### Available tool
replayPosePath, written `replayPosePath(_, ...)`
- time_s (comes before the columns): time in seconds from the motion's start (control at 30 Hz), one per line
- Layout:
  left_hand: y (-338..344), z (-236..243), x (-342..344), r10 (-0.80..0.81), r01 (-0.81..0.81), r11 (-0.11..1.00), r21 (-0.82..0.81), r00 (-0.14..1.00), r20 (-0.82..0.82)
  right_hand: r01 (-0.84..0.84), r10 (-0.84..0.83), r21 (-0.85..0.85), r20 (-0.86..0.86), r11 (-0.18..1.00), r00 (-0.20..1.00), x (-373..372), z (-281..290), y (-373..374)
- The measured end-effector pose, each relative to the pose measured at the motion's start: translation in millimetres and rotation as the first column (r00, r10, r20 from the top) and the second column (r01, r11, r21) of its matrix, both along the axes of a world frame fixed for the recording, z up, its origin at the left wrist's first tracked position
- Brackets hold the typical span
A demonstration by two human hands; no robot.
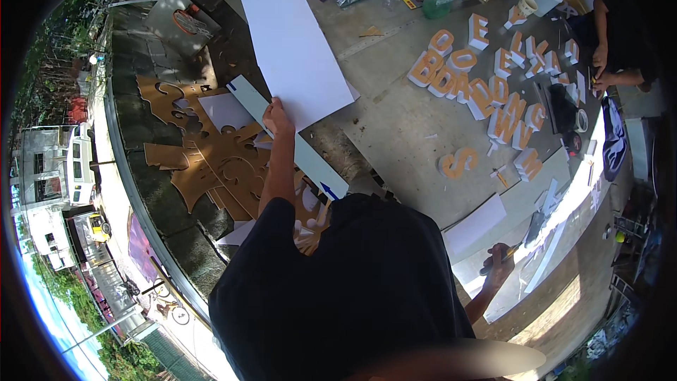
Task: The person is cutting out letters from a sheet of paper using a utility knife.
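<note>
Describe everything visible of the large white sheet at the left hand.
The white sheet is large, plain, smooth and straight-edged, looking like paper or thin board. It lies slanted across the upper middle, overlapping the grey table in view. The left hand grips its left edge near the lower corner.

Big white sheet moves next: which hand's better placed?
Probably left. The left hand appears to grip the big white sheet by its near-left edge; the right hand is far off, beside a narrow white strip.
</note>
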State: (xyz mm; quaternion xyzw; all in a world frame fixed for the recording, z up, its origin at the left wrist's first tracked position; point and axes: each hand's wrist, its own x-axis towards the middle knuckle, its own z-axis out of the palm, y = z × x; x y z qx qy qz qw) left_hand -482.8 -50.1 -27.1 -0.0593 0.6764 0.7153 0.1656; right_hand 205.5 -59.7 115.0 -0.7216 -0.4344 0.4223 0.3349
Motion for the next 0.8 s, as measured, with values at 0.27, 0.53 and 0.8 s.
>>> replayPosePath(0.27, 102, 15, -57, 0.181, -0.208, 0.861, -0.463, 0.978, -0.103, 0.104, -0.101, -0.125, 0.031, 0.987, 0.994, 1, -20, -64)
replayPosePath(0.53, 141, 9, -84, -0.513, -0.288, 0.521, -0.804, 0.647, -0.564, 0.369, -0.365, -0.237, 0.062, 0.899, 0.929, -23, -7, -67)
replayPosePath(0.8, 98, 37, 166, -0.888, 0.772, 0.428, -0.470, 0.263, -0.376, 0.508, -0.520, -0.267, 0.030, 0.819, 0.854, -6, -43, -105)
